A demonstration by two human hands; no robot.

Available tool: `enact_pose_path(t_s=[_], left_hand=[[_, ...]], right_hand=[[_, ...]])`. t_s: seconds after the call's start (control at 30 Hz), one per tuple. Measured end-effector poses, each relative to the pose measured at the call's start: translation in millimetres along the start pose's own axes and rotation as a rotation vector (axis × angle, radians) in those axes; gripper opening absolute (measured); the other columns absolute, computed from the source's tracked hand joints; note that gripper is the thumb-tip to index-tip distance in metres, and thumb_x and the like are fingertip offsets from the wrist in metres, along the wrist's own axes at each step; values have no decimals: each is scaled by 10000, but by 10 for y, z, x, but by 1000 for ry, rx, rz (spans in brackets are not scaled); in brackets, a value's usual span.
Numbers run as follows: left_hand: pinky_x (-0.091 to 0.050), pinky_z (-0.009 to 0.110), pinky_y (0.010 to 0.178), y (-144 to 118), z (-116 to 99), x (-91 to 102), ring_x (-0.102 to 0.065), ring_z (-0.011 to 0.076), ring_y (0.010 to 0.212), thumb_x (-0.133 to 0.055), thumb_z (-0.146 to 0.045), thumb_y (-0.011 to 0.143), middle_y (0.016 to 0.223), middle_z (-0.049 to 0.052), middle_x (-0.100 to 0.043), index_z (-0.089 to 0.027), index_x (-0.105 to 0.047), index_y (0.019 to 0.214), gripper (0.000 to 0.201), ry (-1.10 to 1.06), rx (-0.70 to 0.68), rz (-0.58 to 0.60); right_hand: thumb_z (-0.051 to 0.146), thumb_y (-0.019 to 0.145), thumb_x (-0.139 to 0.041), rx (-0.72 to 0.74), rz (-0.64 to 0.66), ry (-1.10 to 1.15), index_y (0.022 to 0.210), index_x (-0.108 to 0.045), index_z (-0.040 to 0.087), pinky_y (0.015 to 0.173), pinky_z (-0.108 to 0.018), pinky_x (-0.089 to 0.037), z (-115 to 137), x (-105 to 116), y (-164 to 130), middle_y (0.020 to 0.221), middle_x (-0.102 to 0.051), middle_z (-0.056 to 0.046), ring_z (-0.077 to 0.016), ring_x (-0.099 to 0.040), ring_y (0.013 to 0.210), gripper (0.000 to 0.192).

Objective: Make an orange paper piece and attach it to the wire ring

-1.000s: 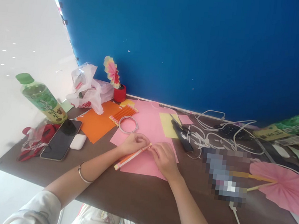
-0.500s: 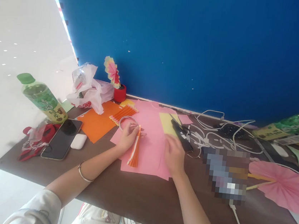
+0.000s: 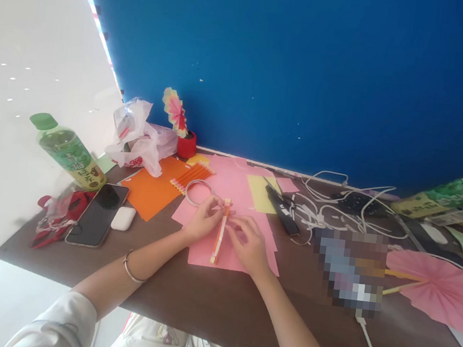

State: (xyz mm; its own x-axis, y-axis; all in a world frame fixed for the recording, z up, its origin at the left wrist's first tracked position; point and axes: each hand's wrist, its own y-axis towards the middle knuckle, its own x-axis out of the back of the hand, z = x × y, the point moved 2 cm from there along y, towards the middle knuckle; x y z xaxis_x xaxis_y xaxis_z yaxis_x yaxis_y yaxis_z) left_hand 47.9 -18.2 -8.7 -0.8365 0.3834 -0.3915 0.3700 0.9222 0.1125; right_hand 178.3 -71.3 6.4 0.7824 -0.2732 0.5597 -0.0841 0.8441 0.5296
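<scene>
Nearest, two bare forearms reach over the dark brown worktop, the left one wearing a thin silver bangle. The left hand and right hand meet over a pink paper sheet, both pinching a narrow, pleated orange paper strip folded flat; the strip lies on the sheet, running away from the person, fingertips closed on its far half. Just beyond the left hand a clear tape ring rests on the pink sheet. Left of that lie an orange paper sheet, a white earbud case, a black phone and a green-capped drink bottle. Right of the hands sits a tangle of white cables and a pink pleated paper fan. Farthest, a small multicoloured paper fan stands in a red cup against the blue wall.
</scene>
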Motion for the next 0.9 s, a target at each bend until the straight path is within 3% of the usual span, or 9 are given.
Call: enact_pose_path(t_s=[0.17,0.43,0.6,0.77,0.9], left_hand=[[-490,352,827,1,57,-42,-631,207,959,-641,-341,763,955,33,-594,-199,-303,773,367,-46,9,17],[-450,354,876,-37,72,-57,-601,191,999,-585,-343,807,996,43,-544,-192,-350,803,279,25,25,68],[-444,306,807,-32,74,-64,-614,157,893,-598,-373,789,840,7,-565,-200,-328,770,321,30,58,56],[-412,243,653,-33,68,-62,-577,115,712,-599,-415,773,725,-21,-544,-204,-315,765,353,87,96,65],[-404,242,645,-21,85,-47,-552,108,691,-616,-419,753,697,-37,-519,-208,-311,761,370,86,110,75]], right_hand=[[243,838,-524,10,-14,-31,898,-604,233,741,-326,-491,-36,-15,-4,881,-595,-48,-173,-585,812,101],[233,842,-517,10,-22,-86,858,-634,219,735,-333,-488,-35,-24,-19,835,-601,-46,-176,-581,795,119],[237,847,-498,-2,-22,-111,831,-646,231,730,-341,-485,-60,-30,-26,803,-608,-41,-182,-577,773,149],[219,851,-463,-24,57,-119,776,-625,225,705,-351,-459,-126,-48,-7,789,-610,-39,-187,-570,753,179],[189,845,-452,-6,107,-139,751,-591,217,703,-341,-425,-133,-45,19,788,-614,-29,-182,-564,754,170]])
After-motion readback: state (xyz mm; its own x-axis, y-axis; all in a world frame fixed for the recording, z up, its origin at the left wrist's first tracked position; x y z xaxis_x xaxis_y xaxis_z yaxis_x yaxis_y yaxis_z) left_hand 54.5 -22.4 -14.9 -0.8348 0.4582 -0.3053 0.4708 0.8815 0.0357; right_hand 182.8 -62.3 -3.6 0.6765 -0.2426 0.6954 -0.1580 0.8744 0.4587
